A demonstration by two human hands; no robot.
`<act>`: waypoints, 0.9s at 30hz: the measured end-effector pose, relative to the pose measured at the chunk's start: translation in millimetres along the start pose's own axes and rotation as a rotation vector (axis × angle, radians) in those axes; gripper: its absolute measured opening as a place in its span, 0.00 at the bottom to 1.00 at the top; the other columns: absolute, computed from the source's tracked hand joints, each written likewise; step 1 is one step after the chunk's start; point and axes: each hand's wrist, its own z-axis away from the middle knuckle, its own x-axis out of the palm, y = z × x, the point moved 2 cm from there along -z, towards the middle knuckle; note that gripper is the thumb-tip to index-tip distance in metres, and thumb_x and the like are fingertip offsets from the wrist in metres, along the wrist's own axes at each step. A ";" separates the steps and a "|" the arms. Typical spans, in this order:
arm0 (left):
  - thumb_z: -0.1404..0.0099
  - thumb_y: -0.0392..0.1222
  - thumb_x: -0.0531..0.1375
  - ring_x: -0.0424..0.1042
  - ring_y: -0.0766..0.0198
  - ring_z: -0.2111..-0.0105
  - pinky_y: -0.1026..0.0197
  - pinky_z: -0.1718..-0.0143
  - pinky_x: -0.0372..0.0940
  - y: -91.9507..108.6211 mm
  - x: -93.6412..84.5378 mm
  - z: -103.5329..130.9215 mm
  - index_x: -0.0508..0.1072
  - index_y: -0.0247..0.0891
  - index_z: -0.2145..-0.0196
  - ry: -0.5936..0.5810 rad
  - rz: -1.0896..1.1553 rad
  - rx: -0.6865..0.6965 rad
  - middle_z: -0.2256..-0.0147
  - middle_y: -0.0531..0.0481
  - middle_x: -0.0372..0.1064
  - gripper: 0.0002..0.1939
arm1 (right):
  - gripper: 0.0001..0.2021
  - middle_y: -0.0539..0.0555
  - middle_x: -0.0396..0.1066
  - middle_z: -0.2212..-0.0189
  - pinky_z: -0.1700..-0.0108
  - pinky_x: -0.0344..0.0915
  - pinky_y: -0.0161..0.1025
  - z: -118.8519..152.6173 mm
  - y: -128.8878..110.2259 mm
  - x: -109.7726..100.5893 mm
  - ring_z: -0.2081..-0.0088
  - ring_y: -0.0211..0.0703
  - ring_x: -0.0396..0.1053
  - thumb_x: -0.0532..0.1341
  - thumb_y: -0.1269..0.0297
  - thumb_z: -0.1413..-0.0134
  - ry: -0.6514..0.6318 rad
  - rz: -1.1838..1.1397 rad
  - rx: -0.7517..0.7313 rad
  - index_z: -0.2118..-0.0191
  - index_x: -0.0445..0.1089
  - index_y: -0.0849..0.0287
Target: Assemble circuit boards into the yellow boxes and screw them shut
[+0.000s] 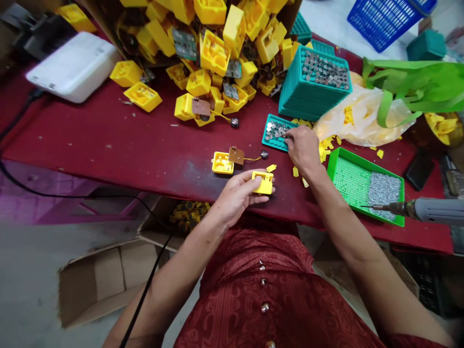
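My left hand [237, 195] is closed round a small yellow plastic case [263, 182], its thumb lying on the case. My right hand [302, 147] reaches to a small teal tray [270, 139] of silvery button cells [276, 130]. Its fingertips are pinched together at the tray's right side, and what is between them is hidden. Just beyond my left hand lies an open yellow housing [222, 163] with a brown circuit board [236, 155]. Thin wires run from the board to a round dark part [264, 154]. Small yellow plastic pieces [295, 171] lie between my hands.
A stack of teal trays [311, 92] stands behind my right hand. Yellow housings [213, 53] heap up at the back. On the right are a green tray [348, 179] of screws [384, 193], an electric screwdriver [431, 210] and a phone [419, 170]. A white box [72, 65] sits left.
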 end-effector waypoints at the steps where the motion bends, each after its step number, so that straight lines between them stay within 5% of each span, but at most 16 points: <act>1: 0.35 0.39 0.71 0.84 0.60 0.62 0.65 0.66 0.77 0.0 0.1 0.1 0.81 0.35 0.54 0.000 -0.009 0.000 0.57 0.43 0.83 0.12 | 0.10 0.63 0.75 0.64 0.43 0.70 0.62 -0.9 0.2 3.1 0.55 0.56 0.72 0.59 0.74 0.42 0.001 0.007 -0.013 0.65 0.79 0.61; 14: 0.37 0.37 0.66 0.84 0.60 0.62 0.62 0.63 0.77 -3.6 6.3 0.9 0.79 0.35 0.55 0.068 -0.046 0.059 0.58 0.43 0.82 0.12 | 0.11 0.63 0.71 0.60 0.38 0.66 0.67 8.6 -3.7 5.4 0.46 0.61 0.70 0.55 0.77 0.37 0.010 -0.035 -0.005 0.63 0.74 0.61; 18: 0.38 0.37 0.65 0.82 0.60 0.62 0.62 0.64 0.75 -8.2 4.8 -0.2 0.78 0.35 0.54 0.122 -0.124 0.123 0.58 0.43 0.81 0.13 | 0.05 0.59 0.74 0.59 0.42 0.70 0.55 36.9 -26.6 -26.2 0.51 0.52 0.71 0.61 0.70 0.37 0.043 -0.272 -0.017 0.63 0.75 0.58; 21: 0.38 0.37 0.65 0.80 0.61 0.61 0.62 0.63 0.75 -10.6 4.8 -0.6 0.77 0.37 0.52 0.151 -0.170 0.176 0.56 0.45 0.80 0.15 | 0.05 0.53 0.75 0.64 0.57 0.71 0.42 72.3 -51.7 -46.9 0.62 0.41 0.70 0.64 0.65 0.40 -0.029 -0.585 0.017 0.65 0.77 0.56; 27: 0.40 0.35 0.69 0.78 0.63 0.60 0.61 0.56 0.74 -13.5 9.8 0.6 0.76 0.38 0.50 0.096 -0.214 0.267 0.57 0.47 0.79 0.19 | 0.03 0.51 0.74 0.68 0.61 0.68 0.37 104.6 -72.3 -44.1 0.66 0.36 0.69 0.67 0.65 0.48 -0.116 -0.820 0.146 0.69 0.78 0.58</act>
